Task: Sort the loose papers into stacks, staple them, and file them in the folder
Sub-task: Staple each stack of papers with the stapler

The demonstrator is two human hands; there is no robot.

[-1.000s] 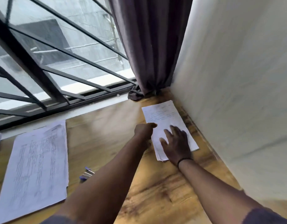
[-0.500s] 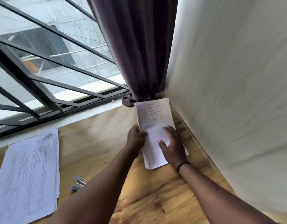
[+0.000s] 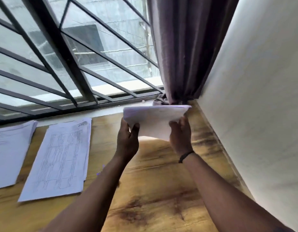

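Observation:
A white stack of papers (image 3: pixel 154 121) is lifted off the wooden table (image 3: pixel 158 195), tilted so that its underside faces me. My left hand (image 3: pixel 128 139) grips its left edge, thumb curled over the sheets. My right hand (image 3: pixel 181 134) grips its right edge; a black band sits on that wrist. Two more paper stacks lie flat on the table: a printed one with tables (image 3: pixel 59 158) and another at the far left (image 3: pixel 9 151). The stapler is hidden behind my left forearm; only a blurred blue speck shows there. No folder is in view.
A barred window (image 3: pixel 69 56) runs along the back of the table. A dark curtain (image 3: pixel 181 47) hangs in the corner just behind the lifted papers. A white wall (image 3: pixel 262 106) borders the table on the right.
The stack lay on the table under my hands a second ago. Both hands have since taken its edges and raised it up off the table.

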